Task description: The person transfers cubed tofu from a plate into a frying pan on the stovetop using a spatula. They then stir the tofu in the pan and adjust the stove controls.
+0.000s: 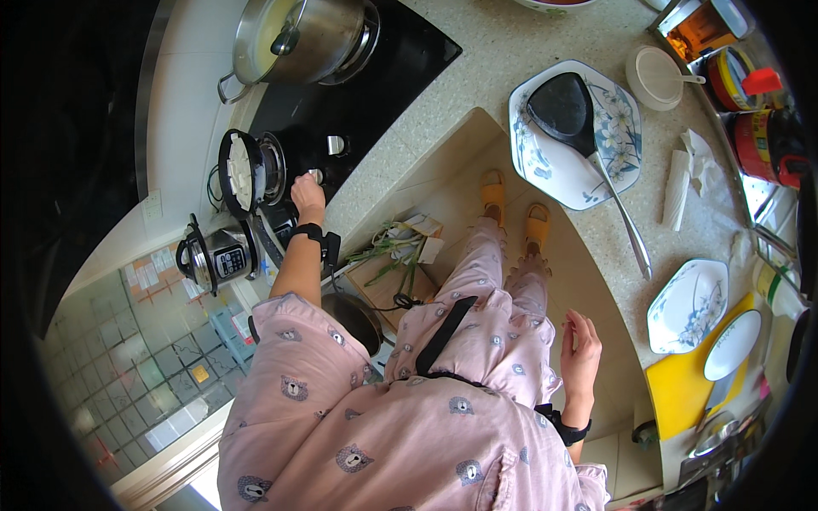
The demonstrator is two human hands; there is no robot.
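My left hand (307, 195) reaches over the black glass hob (402, 48) and grips a silver stove knob (316, 174) at its front edge. A second knob (335, 145) sits beside it. Close by, a black frying pan (259, 167) on the burner holds white cut pieces (239, 169) that look like tofu. My right hand (581, 348) hangs in the air beside my leg with its fingers loosely curled and holds nothing. The worktop nearest it carries a yellow cutting board (661, 396) and a small flowered dish (680, 306).
A steel pot (319, 45) stands on the other burner. An electric pressure cooker (223, 259) is near the window. On the counter, a black-headed spatula (562, 112) lies across a flowered plate (527, 160), its handle past the rim. Green stalks (390, 246) and a dark pan (351, 319) are low down.
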